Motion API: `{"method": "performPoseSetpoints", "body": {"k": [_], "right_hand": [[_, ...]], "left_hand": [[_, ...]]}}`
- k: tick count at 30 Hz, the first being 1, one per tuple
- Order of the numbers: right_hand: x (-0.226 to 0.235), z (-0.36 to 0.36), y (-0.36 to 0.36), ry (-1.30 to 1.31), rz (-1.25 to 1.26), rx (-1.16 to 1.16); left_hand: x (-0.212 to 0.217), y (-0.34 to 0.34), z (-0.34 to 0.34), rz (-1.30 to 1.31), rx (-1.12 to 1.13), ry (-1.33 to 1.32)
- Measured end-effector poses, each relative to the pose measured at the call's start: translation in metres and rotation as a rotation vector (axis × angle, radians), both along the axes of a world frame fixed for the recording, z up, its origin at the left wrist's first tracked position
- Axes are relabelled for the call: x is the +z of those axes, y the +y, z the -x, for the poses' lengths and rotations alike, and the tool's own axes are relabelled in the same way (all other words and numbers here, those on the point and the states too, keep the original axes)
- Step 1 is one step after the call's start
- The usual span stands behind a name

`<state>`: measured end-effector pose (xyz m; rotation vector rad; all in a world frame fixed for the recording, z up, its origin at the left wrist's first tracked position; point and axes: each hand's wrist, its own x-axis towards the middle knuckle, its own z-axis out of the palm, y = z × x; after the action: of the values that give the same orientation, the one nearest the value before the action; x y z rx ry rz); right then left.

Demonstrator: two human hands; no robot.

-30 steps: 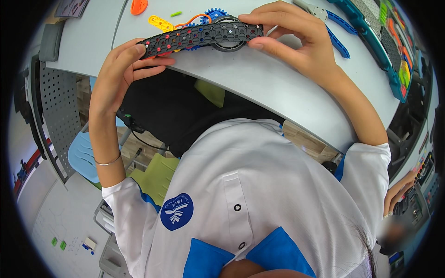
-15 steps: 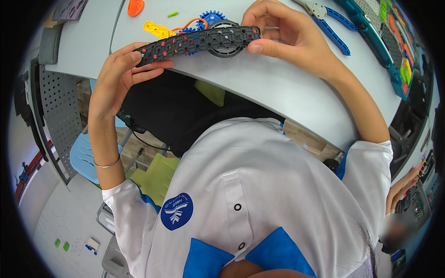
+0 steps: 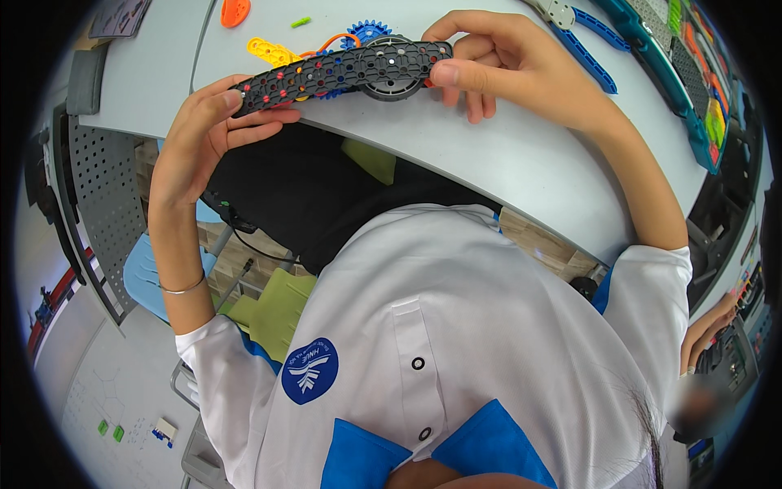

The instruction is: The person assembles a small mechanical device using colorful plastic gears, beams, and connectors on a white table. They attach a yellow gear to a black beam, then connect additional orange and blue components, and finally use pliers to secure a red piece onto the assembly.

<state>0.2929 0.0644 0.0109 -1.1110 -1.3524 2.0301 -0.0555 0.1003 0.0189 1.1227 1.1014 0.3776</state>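
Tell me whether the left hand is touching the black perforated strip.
Touching. The head view shows it: the left hand's thumb laps over the left end of the black perforated strip, with no gap visible between them.

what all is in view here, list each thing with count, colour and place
black strip: one, black, between both hands
wheel: one, black, partly behind strip's right half
gear: at least one, blue, beyond strip
beam: one, yellow, beyond strip's left half
peg: one, green, far on table
rounded piece: one, orange, table's far left
pliers: one, blue-handled, table's right
tray: one, teal, right of pliers
table: at least one, pale grey, top
green chair: at least one, green, lower left
shirt: one, white and blue, lower centre
left hand: one, bare, strip's left end
right hand: one, bare, strip's right end
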Motion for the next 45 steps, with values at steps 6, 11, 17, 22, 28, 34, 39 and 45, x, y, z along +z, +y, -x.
{"method": "performPoseSetpoints", "body": {"k": [6,11,17,22,28,34,39,45], "right_hand": [[-0.017,0.005,-0.005,-0.165,-0.237,0.043],[-0.019,-0.005,0.005,-0.157,-0.155,0.112],[-0.028,-0.014,0.015,0.018,0.071,0.158],[-0.024,-0.015,0.015,-0.027,0.067,0.145],[-0.016,-0.011,0.013,-0.047,0.042,0.081],[-0.026,-0.014,0.007,-0.129,-0.059,0.051],[-0.024,-0.015,0.006,-0.121,-0.013,0.035],[-0.03,-0.02,0.009,-0.119,-0.046,0.091]], "left_hand": [[-0.001,-0.001,0.0,0.019,0.0,-0.017],[-0.003,0.0,-0.002,0.048,-0.035,-0.076],[-0.004,-0.004,-0.004,0.048,-0.081,-0.071],[0.002,-0.004,-0.007,-0.025,-0.159,0.048],[0.016,0.007,-0.009,-0.047,-0.304,0.147],[0.012,0.01,-0.007,0.001,-0.293,0.082],[0.014,0.008,-0.009,-0.023,-0.311,0.089],[0.006,-0.002,-0.015,0.006,-0.201,0.049]]}}
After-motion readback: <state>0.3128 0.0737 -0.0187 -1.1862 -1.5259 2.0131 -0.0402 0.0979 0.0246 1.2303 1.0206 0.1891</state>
